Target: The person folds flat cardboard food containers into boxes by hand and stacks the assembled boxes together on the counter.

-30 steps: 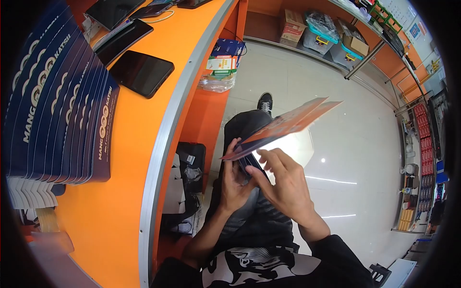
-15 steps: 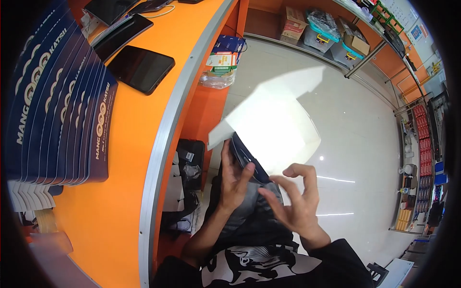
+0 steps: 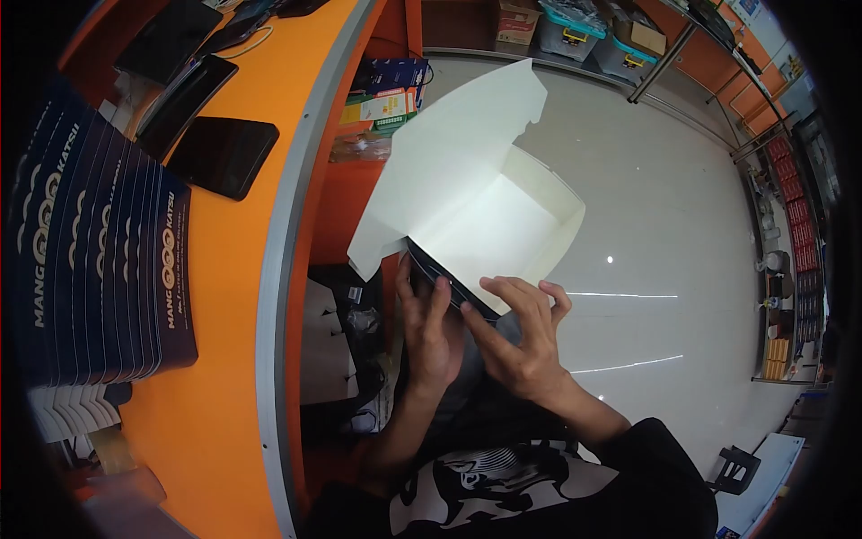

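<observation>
A paperboard food box point(image 3: 492, 225), white inside and dark blue outside, is held above my lap with its lid flap raised toward the far left. My left hand point(image 3: 426, 334) holds the left end of its near side wall, thumb against the dark blue face. At the right end of that same wall is my right hand point(image 3: 528, 349), its fingers curled over the top edge and its thumb on the outer face. The fingers on the far side of the left hand are partly hidden by the box.
A tall stack of dark blue printed cartons point(image 3: 108, 260) stands on the orange counter point(image 3: 215, 359). Beyond it lies a black phone or tablet point(image 3: 224, 154). Metal shelving with plastic bins point(image 3: 567, 38) lines the far wall. A black bag point(image 3: 359, 314) sits under the counter.
The box's lid flap now stands up more to the left, and its inside shows more. My right hand has moved from beside the box onto its near wall.
</observation>
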The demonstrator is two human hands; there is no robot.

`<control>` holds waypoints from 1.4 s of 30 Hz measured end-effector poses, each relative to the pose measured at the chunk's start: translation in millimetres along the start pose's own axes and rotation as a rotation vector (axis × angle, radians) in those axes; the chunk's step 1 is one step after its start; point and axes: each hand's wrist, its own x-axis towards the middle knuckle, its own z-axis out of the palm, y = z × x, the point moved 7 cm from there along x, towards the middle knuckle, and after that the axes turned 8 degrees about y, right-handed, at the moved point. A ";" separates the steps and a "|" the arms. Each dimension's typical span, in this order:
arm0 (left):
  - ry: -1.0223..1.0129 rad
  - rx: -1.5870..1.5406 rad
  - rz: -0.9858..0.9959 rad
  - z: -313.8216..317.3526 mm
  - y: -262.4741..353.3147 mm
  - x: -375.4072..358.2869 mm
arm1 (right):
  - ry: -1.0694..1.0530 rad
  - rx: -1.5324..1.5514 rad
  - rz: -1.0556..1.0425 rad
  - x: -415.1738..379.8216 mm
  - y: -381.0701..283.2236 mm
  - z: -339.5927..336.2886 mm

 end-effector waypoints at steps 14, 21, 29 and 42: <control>0.057 0.016 0.023 -2.5 -6.8 -3.2 | 0.045 -0.003 -0.016 -9.4 11.3 4.3; 0.072 0.017 0.078 1.9 -1.8 -5.1 | -0.010 -0.074 -0.086 -4.1 10.2 3.8; 0.125 -0.042 -0.036 -0.2 7.1 1.8 | 0.306 0.329 0.067 -3.6 44.6 -12.5; -0.277 -0.316 -0.326 -16.1 -0.7 4.8 | 0.029 0.213 0.296 17.0 71.1 0.1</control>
